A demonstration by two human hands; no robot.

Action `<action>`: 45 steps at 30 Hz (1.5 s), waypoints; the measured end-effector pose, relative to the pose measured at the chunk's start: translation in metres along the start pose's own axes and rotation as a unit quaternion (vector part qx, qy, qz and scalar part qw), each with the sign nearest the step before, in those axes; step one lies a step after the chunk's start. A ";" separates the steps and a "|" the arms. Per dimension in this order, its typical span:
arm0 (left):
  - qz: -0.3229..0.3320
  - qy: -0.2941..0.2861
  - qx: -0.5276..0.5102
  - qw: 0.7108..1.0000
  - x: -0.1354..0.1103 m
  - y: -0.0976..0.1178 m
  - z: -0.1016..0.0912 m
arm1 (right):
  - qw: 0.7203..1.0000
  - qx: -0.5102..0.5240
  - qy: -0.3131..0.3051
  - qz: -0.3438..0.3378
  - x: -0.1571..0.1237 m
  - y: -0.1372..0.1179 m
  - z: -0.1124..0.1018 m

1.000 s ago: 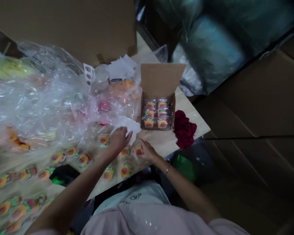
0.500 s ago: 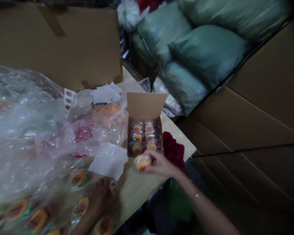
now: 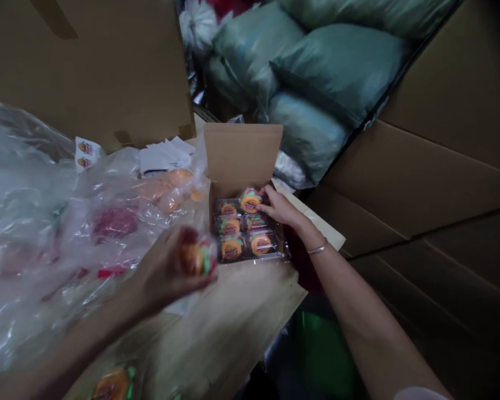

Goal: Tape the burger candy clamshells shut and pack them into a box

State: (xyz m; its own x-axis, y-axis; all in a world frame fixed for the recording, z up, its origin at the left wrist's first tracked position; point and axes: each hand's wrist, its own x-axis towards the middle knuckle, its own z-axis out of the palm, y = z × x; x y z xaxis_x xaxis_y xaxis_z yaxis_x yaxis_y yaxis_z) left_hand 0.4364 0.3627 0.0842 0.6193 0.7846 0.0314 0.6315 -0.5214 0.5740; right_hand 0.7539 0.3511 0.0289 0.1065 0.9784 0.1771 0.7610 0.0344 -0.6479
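My right hand (image 3: 278, 206) is at the far right corner of a small open cardboard box (image 3: 244, 153), its fingers closed on a toy burger (image 3: 250, 201) in clear packaging. That burger sits on top of the packed ones in the box. Below it lie rows of wrapped toy burgers (image 3: 231, 248), orange with green edges. My left hand (image 3: 170, 264), blurred by motion, grips another wrapped toy burger (image 3: 198, 258) just left of the box's front. One more packaged burger (image 3: 112, 383) lies on the table near the bottom edge.
Crumpled clear plastic bags (image 3: 45, 222) spread over the table's left side. White paper slips (image 3: 166, 155) lie behind them. A large carton (image 3: 87, 72) stands at the back left. Full green sacks (image 3: 341, 72) are piled behind, and stacked cartons (image 3: 433, 183) rise at right.
My right hand has carried its burger from in front of the box to its far right. My left hand has lifted a burger off the table toward the box. The view has shifted.
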 end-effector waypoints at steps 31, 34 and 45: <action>0.223 0.009 0.288 0.931 0.013 0.000 0.113 | 0.963 -0.258 0.068 -0.024 -0.029 -0.006 0.004; 0.209 0.003 0.264 0.942 0.021 -0.002 0.110 | 0.954 -0.287 0.082 0.005 -0.032 -0.014 0.008; 0.257 -0.070 0.143 0.953 -0.053 -0.004 0.081 | 0.962 -0.272 0.000 0.011 -0.108 -0.056 0.010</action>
State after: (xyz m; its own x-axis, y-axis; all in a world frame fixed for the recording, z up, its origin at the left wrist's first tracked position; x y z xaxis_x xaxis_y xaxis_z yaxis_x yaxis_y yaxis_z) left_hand 0.4383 0.2959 0.0143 0.9247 0.3590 0.1266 0.3172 -0.9104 0.2655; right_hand 0.6934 0.2455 0.0392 0.1261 0.9776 0.1686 0.9809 -0.0974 -0.1686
